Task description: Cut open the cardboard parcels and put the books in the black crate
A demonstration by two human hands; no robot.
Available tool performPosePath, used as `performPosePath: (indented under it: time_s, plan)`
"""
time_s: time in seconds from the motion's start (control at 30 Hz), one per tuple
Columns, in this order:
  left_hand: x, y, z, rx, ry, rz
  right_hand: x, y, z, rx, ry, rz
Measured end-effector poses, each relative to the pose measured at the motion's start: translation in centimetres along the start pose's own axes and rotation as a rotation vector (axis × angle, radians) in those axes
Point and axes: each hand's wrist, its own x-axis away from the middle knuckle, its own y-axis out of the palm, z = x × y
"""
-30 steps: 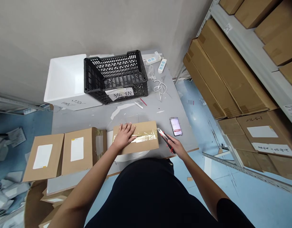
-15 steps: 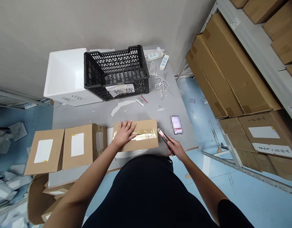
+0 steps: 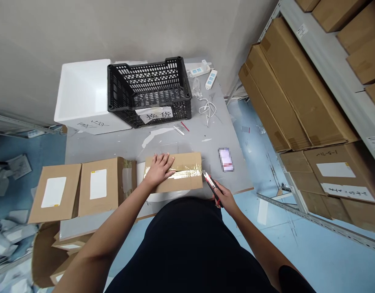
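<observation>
**Q:** Centre of the field: what is shown?
**A:** On my feed, a cardboard box (image 3: 187, 160) lies flat at the front edge of the grey surface (image 3: 187, 140). A band of clear packing tape (image 3: 184, 174) crosses its top.

**Q:** Left hand?
**A:** The left hand (image 3: 159, 171) rests palm down on the box, its fingers (image 3: 162, 159) spread and released. They grasp nothing.

**Q:** Right hand?
**A:** The right hand (image 3: 224, 197) is clenched around a red-and-black utility knife (image 3: 212, 187). The blade tip is at the box's right end, level with the tape; I cannot tell whether it touches.

**Q:** Surroundings?
**A:** Just left of the box, two flat cardboard mailers (image 3: 98, 186) with white labels lie side by side. Farther back, a black plastic crate (image 3: 149, 110) with a handwritten paper label (image 3: 153, 115) stands against a white foam box (image 3: 80, 91). To the crate's right are two white power strips (image 3: 211, 79) and a coiled white cable (image 3: 207, 109). A phone (image 3: 226, 159), blurred, lies right of the box. At far right, a metal shelf (image 3: 324, 53) carries large cardboard cartons (image 3: 297, 85).
</observation>
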Motion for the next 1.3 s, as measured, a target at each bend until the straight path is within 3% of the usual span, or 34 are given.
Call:
performPosePath:
  time_s: [0.23,0.5,0.87,1.3]
  plan:
    - [0.0,-0.1,0.1,0.024,-0.007,0.001,1.2,0.0,-1.4,0.168,-0.032,0.018]
    - [0.2,0.0,0.0,0.033,0.008,0.011,2.2,-0.4,-0.5,0.175,-0.005,0.024]
    - [-0.1,-0.6,0.1,0.058,-0.007,0.002,0.8,1.5,-0.4,0.045,-0.039,0.121]
    - [-0.1,-0.1,0.3,0.057,-0.040,0.014,1.2,3.0,-1.0,0.140,-0.045,0.172]
